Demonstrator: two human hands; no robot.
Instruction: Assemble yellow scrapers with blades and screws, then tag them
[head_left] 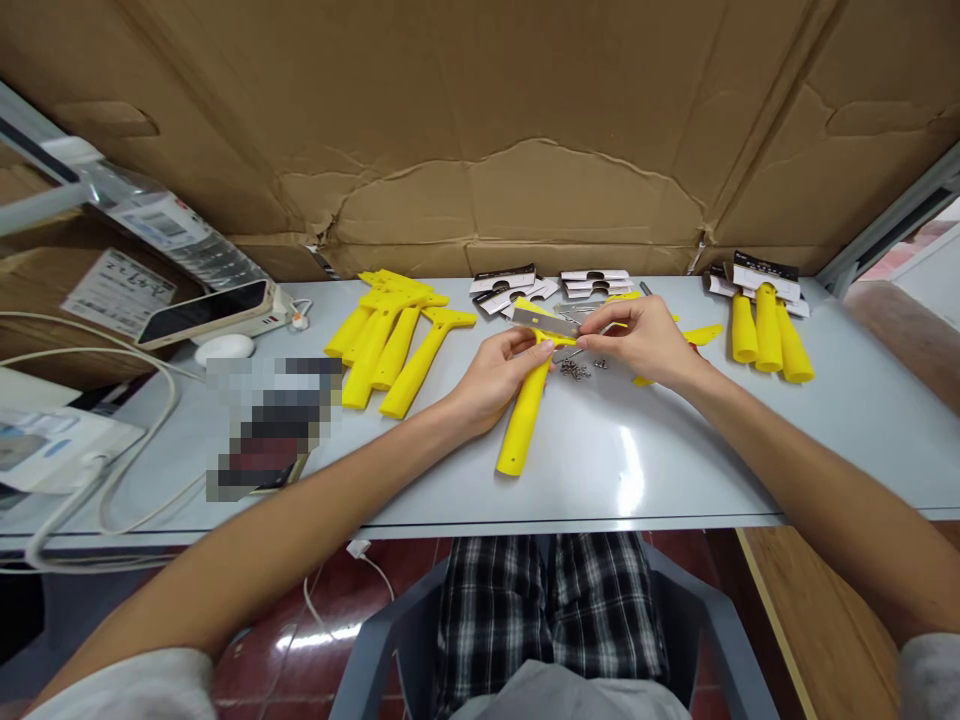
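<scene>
I have the left hand closed around the yellow scraper handle, just below its head, at the centre of my dial. The right hand has thumb and fingertips brought together on the right end of the metal plate, which lies along that head. I cannot tell whether the handle's lower end touches the glossy table.

Hazards noted. In my judgement the plate could skew or slip if the fingertips press unevenly at one end. The handle could twist, being gripped only near the head. Should the plate's edge be sharp, a slip could cut a finger.

Loose screws lie at four o'clock; a brush of the right hand could scatter them. The spare yellow handles, heaped at nine o'clock, could slide if the left arm knocked them.
</scene>
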